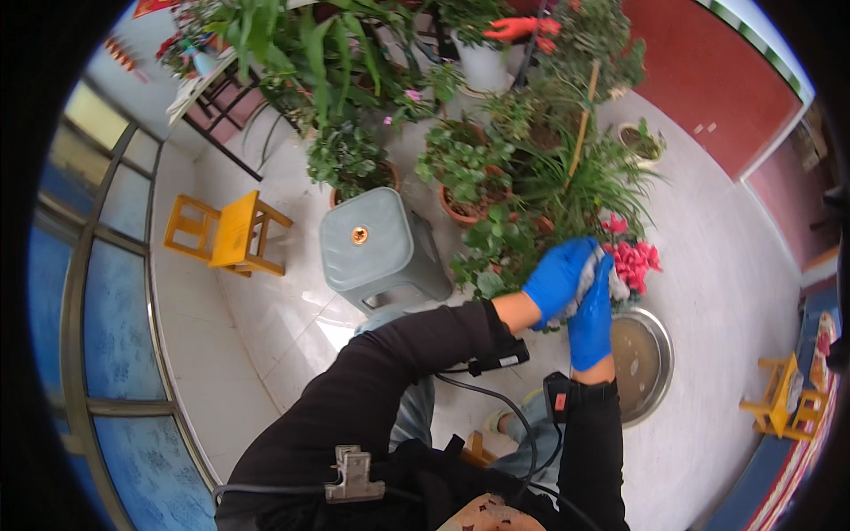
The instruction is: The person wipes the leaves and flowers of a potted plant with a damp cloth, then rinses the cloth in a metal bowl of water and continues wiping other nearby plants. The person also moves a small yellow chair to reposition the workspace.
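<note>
Both my hands wear blue rubber gloves and meet over the potted plants. A wet-looking grey cloth (587, 279) is bunched between them. My left hand (560, 277) grips the cloth from the left, and my right hand (592, 325) presses on it from the right. Whether a leaf is inside the cloth is hidden. Pink cyclamen-like flowers (634, 264) stand just right of the hands. A broad-leaved green plant (495, 255) is to their left. Below my right hand, a round metal basin (666, 372) holds murky water.
A grey plastic stool (368, 245) stands left of the plants, with a yellow wooden chair (236, 229) farther left. Several potted plants (465, 192) crowd ahead, one with a wooden stake (584, 126). A cable (495, 393) hangs near my wrists. Another small yellow chair (780, 398) is at right.
</note>
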### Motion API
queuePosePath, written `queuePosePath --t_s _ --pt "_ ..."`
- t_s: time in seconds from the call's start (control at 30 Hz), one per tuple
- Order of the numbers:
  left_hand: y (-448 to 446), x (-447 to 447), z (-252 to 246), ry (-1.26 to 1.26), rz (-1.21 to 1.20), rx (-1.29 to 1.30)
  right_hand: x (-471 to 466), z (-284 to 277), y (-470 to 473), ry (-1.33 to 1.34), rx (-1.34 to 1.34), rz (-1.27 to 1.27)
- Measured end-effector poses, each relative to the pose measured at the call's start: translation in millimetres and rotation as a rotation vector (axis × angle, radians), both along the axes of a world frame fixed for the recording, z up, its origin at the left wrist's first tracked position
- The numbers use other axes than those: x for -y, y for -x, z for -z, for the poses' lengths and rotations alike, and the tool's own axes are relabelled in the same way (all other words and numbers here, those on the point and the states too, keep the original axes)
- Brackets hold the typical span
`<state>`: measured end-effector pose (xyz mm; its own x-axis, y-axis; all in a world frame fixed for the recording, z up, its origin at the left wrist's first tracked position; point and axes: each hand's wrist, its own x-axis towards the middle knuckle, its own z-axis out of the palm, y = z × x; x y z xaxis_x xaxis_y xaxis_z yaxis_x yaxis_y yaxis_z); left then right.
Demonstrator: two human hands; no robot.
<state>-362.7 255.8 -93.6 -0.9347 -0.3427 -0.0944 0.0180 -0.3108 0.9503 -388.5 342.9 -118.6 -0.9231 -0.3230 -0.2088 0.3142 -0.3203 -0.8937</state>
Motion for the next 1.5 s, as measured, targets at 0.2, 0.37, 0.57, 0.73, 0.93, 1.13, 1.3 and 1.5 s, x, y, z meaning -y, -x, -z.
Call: queuePosePath --t_s 0.2,0.37,0.57,0.73,0.93,1.13,1.3,1.5 --pt "19 36 -10 -0.403 0.436 -0.441 -29 -39 -2 0.016 -0.607 -0.215" --pt "14 36 -24 -0.198 0.465 -0.440 -16 -54 -8 -0.686 -1.176 -0.193" --pt "22 33 4 -0.622 0.545 -0.661 -11 -37 -14 -0.561 -1.278 -0.127" --pt "24 72 22 -0.508 0.485 -0.283 -20 -42 -3 -0.441 -1.234 -0.117" --pt "11 49 -20 0.606 0.658 -0.387 -42 -44 0 -0.594 -1.153 -0.208" --pt "-11 15 -21 0.590 0.448 -0.389 -41 -15 2 -0.439 -1.120 -0.183" --pt "-5 22 -32 0.854 0.384 -0.492 -43 1 -2 -0.524 -0.932 -0.213" --pt "-2 28 -56 1.198 0.425 -0.630 -40 -10 14 0.395 0.031 -0.070"
